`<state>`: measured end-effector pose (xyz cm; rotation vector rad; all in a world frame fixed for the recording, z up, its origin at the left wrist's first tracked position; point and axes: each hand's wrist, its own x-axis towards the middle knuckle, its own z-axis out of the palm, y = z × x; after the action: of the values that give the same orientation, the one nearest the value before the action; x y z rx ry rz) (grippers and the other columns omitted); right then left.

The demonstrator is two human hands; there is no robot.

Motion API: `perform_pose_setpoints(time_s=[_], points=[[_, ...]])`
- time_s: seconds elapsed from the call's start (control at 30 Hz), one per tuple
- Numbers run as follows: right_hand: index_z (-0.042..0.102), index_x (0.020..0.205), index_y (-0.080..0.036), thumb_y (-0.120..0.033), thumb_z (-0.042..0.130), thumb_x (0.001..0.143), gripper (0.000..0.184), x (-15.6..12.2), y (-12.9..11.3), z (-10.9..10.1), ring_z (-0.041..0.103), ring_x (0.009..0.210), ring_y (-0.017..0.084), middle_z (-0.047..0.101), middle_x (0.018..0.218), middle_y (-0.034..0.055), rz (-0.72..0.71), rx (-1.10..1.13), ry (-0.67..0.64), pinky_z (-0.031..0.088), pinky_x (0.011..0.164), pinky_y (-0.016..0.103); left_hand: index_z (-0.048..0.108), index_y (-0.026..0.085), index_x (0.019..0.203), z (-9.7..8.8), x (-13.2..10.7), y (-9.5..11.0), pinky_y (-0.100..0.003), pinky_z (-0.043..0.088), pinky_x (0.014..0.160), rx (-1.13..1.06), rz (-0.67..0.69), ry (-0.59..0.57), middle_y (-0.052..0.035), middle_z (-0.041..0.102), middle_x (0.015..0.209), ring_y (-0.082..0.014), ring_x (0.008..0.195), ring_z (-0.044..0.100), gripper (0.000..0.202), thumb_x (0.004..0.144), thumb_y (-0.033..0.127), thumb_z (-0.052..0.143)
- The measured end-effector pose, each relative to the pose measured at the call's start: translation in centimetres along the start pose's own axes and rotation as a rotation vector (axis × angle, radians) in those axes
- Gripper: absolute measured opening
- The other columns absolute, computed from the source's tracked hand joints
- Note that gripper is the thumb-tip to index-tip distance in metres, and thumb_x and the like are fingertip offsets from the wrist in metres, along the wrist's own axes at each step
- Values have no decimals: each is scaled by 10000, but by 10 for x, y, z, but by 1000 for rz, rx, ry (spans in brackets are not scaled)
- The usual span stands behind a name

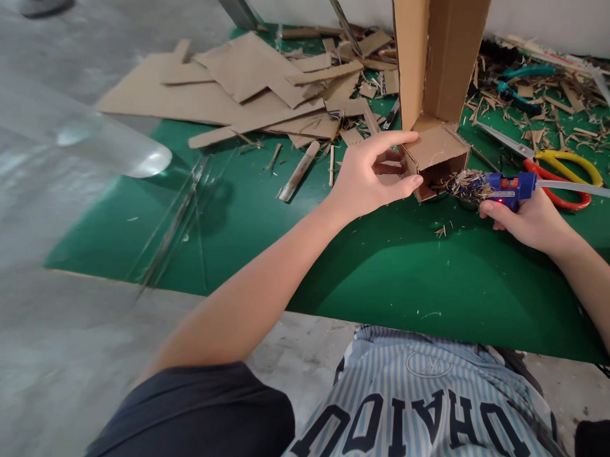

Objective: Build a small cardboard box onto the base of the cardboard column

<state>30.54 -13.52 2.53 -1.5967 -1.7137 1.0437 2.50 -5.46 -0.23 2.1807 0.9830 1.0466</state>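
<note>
A tall cardboard structure (436, 53) stands on a green mat (373, 271), with a small open cardboard box (437, 156) at its foot. My left hand (369, 174) curls round the left side of that box, thumb and forefinger gripping its edge. My right hand (528, 219) is closed on a blue hot glue gun (506, 187). The gun's nozzle, crusted with dried scraps, points into the box's open side. A clear glue stick (581, 189) sticks out of the gun's back.
Flat cardboard sheets and offcuts (230, 86) litter the mat's far side. Yellow-and-red scissors (562, 169) lie behind my right hand, and teal-handled tools (520, 83) lie among shavings. A clear plastic tube (88, 137) lies at the left on a grey concrete floor (41, 326).
</note>
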Motion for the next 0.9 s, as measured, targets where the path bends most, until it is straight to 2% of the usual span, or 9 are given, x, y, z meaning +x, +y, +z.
perform_pose_setpoints(time_s=[0.13, 0.3, 0.4, 0.53, 0.7, 0.9], points=[[660, 825, -192, -537, 661, 897, 353, 1, 1, 5, 617, 663, 184, 725, 837, 89, 9, -79, 58, 525, 676, 379, 604, 277, 1362, 0, 0, 1, -428, 679, 920, 2, -4, -8, -63, 663, 1399, -288, 1154, 717, 678, 829, 691, 668], [670, 866, -218, -579, 707, 849, 363, 4, 7, 12, 692, 827, 283, 717, 837, 93, -42, -122, 133, 564, 798, 478, 596, 283, 1369, 1, 0, 3, -421, 674, 933, 9, 10, -15, -65, 660, 1396, -303, 1220, 692, 718, 830, 754, 640], [686, 904, -237, -598, 714, 841, 368, 4, 9, 13, 708, 887, 316, 719, 829, 85, -77, -150, 135, 571, 849, 516, 601, 288, 1365, 2, 0, 5, -420, 676, 927, 13, 12, -12, -63, 668, 1384, -303, 1218, 694, 722, 823, 762, 647], [702, 947, -253, -605, 719, 840, 368, 4, 8, 12, 713, 893, 319, 738, 876, 80, -80, -170, 121, 578, 857, 517, 633, 280, 1329, 3, 0, 6, -418, 681, 909, 0, 21, 6, -67, 687, 1357, -282, 1146, 722, 708, 802, 749, 684], [704, 898, -249, -603, 707, 858, 357, 5, 9, 10, 712, 881, 310, 753, 899, 82, -92, -179, 78, 576, 859, 526, 642, 282, 1323, 2, 0, 6, -429, 684, 898, 17, 20, -10, -66, 692, 1347, -282, 1134, 722, 681, 806, 722, 696], [715, 921, -235, -622, 685, 872, 392, 5, 14, 7, 713, 858, 298, 755, 887, 82, -107, -187, 45, 587, 851, 522, 650, 256, 1316, 2, 1, 3, -392, 690, 874, 2, 99, -7, -66, 704, 1335, -261, 1108, 736, 629, 824, 640, 723]])
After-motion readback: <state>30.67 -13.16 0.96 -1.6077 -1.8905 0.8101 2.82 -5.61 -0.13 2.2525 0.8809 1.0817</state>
